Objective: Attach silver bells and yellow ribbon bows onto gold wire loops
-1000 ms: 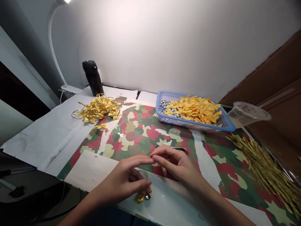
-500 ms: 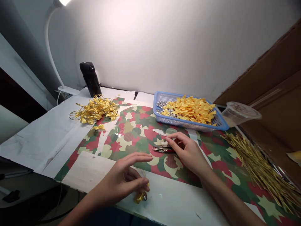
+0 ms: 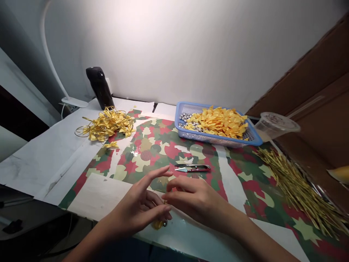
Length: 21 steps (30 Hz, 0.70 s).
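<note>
Near the table's front edge, my left hand (image 3: 140, 209) grips a yellow ribbon bow (image 3: 157, 224) between its thumb and lower fingers, with the index finger stretched out. A small silver bell (image 3: 164, 223) shows beside the bow, under the thumb. My right hand (image 3: 195, 198) meets the left from the right side, its fingertips pinched at a thin gold cord (image 3: 165, 202) that rises from the bow; the fingers mostly hide the cord. Just beyond both hands lie thread snips (image 3: 192, 167) with red and black handles, untouched.
A blue basket (image 3: 218, 140) of yellow ribbon pieces and silver bells stands at the back. Tangled gold-corded bows (image 3: 107, 123) lie back left, near a black device (image 3: 100, 87) and a lamp (image 3: 75, 102). At right are gold cords (image 3: 297, 189) and a plastic tub (image 3: 275, 125).
My right hand has left the thread snips and come left and nearer, up against my left hand. The left hand still holds the bow. The whole view has shifted slightly.
</note>
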Each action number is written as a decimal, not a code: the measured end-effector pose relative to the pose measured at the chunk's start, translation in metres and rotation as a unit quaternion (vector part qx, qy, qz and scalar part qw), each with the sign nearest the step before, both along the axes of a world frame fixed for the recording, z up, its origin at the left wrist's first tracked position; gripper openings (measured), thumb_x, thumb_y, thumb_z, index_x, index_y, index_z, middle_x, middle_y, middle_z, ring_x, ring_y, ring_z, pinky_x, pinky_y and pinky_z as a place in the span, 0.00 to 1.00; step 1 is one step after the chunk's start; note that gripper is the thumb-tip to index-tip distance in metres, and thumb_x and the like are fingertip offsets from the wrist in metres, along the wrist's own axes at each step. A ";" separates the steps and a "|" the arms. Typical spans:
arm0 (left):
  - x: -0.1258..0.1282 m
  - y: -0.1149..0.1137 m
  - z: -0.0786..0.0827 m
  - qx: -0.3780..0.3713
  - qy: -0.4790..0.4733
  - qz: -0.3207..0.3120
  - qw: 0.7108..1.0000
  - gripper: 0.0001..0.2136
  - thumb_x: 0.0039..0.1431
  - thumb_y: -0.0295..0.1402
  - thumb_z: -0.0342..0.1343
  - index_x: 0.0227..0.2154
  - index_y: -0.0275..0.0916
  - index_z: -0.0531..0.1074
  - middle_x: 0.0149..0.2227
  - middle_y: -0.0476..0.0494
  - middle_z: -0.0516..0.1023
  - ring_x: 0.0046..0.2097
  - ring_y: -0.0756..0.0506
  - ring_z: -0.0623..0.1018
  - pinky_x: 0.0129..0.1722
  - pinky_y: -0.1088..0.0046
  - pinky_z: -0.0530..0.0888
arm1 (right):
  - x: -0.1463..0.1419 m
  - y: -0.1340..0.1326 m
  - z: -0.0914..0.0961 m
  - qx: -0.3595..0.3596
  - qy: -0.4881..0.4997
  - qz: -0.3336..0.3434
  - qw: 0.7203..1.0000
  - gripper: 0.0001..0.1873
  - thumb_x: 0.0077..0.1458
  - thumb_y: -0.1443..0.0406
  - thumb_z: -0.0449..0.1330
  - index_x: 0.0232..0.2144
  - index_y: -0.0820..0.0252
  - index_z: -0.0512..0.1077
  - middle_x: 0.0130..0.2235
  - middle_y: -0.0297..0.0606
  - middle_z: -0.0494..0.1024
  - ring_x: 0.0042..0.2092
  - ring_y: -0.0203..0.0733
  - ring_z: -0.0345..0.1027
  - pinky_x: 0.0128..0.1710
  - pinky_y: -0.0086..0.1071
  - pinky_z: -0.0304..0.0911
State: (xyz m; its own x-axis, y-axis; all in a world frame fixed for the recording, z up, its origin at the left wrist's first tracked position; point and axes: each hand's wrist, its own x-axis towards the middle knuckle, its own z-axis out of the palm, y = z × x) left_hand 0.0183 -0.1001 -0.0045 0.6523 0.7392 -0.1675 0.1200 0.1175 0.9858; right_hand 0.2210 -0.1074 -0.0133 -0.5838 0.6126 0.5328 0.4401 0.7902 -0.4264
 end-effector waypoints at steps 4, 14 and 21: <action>0.000 0.000 0.002 0.016 0.007 -0.011 1.000 0.29 0.60 0.32 0.57 0.61 0.47 0.51 0.28 0.49 0.79 0.31 0.49 0.80 0.29 0.79 0.75 | 0.001 0.000 0.000 -0.028 0.023 0.011 0.999 0.14 0.64 0.68 0.51 0.30 0.64 0.74 0.31 0.39 0.76 0.28 0.34 0.68 0.26 0.25 0.64; 0.001 -0.003 0.001 0.076 0.014 0.001 0.997 0.26 0.59 0.27 0.56 0.57 0.52 0.56 0.30 0.53 0.77 0.34 0.52 0.79 0.32 0.83 0.76 | 0.001 -0.003 0.003 -0.019 0.060 -0.022 0.998 0.14 0.63 0.71 0.50 0.30 0.63 0.73 0.30 0.39 0.77 0.27 0.34 0.68 0.25 0.26 0.63; -0.001 -0.006 0.007 0.254 0.047 0.070 0.963 0.14 0.60 0.23 0.52 0.46 0.47 0.68 0.49 0.45 0.71 0.42 0.48 0.79 0.30 0.81 0.79 | 0.000 -0.003 0.002 -0.035 0.065 -0.027 0.997 0.12 0.63 0.71 0.51 0.32 0.61 0.73 0.31 0.38 0.78 0.31 0.35 0.71 0.29 0.26 0.65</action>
